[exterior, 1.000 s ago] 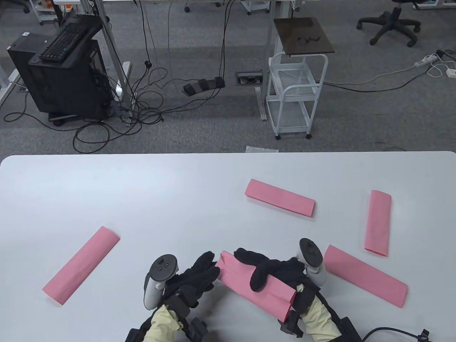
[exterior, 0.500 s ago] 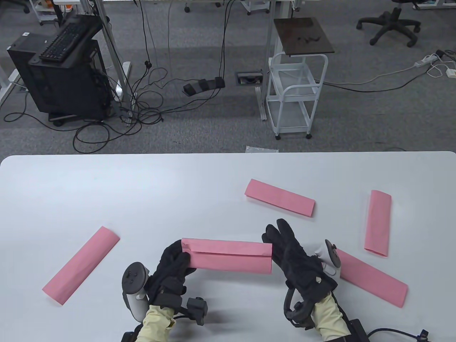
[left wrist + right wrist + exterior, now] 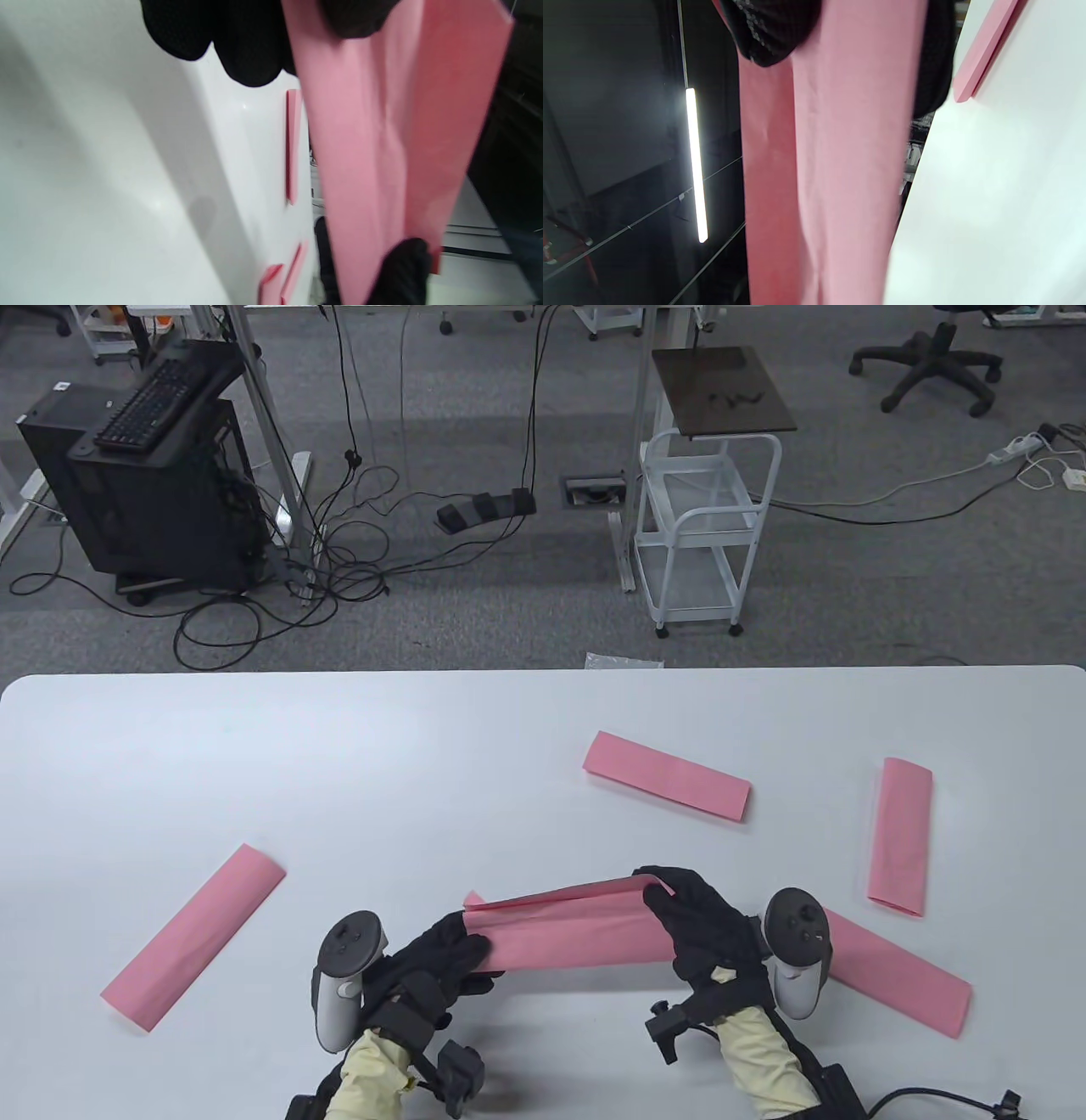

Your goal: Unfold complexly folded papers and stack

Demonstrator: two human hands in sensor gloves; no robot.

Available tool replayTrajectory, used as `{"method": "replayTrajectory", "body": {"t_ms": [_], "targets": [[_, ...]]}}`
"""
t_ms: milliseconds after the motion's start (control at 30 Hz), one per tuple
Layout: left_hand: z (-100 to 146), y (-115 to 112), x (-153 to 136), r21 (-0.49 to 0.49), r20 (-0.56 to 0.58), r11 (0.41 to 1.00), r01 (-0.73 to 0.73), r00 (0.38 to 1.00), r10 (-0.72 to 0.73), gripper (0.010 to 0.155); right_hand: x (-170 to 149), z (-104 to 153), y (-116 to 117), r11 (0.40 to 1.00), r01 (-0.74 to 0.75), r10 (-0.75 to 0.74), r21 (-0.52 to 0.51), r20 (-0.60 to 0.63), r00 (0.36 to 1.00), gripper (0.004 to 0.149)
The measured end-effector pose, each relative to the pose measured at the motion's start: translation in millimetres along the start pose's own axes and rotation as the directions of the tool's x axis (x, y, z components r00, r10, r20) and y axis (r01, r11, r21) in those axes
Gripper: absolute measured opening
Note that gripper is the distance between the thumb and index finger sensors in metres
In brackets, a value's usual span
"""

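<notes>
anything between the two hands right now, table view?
Yes: the pink folded paper strip spans the gap, the left hand holding one end and the right hand the other, its top flap lifting. Seen in the table view.

I'm at a white table in an office-like lab: grey carpet, black computer tower with keyboard on top, tangled floor cables, foot pedal, white wire trolley, swivel chair base.
</notes>
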State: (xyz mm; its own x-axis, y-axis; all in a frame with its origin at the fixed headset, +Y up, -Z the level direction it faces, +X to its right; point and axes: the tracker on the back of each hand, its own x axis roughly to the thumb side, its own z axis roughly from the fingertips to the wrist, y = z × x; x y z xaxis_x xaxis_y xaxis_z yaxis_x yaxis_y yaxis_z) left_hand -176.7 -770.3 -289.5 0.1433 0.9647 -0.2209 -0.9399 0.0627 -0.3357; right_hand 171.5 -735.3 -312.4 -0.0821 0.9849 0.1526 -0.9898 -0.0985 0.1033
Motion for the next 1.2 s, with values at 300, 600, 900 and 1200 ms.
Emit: {"method": "replayTrajectory", "body": {"t_ms": [300, 600, 900, 1200], "targets": [[3.8, 10.0, 12.6, -0.001, -0.052, 0.940, 0.341, 0.939, -0.341, 0.040, -4.1, -2.4, -3.2, 0.999, -0.051, 0.051, 0.019, -0.009, 0.999, 0.039], [8.7, 2.6, 1.3, -0.005, -0.046, 1.000, -0.018, 0.999, 0.018, 0.061, -10.4, -3.4, 0.8, 0.996, 0.028, -0.026, 0.090, -0.025, 0.999, 0.040], [12.3, -2.3, 3.6, 0.128, -0.104, 0.992, 0.020, 0.995, -0.007, 0.048, -13.9, -9.9, 1.6, 0.990, 0.080, -0.069, 0.116, -0.092, 0.993, 0.043], [19.9, -3.8, 8.8, 0.128, 0.128, 0.972, 0.197, 0.969, -0.214, 0.082, 1.8, -43.6, -15.8, 0.997, -0.017, 0.035, 0.077, -0.233, 0.972, 0.042]]}}
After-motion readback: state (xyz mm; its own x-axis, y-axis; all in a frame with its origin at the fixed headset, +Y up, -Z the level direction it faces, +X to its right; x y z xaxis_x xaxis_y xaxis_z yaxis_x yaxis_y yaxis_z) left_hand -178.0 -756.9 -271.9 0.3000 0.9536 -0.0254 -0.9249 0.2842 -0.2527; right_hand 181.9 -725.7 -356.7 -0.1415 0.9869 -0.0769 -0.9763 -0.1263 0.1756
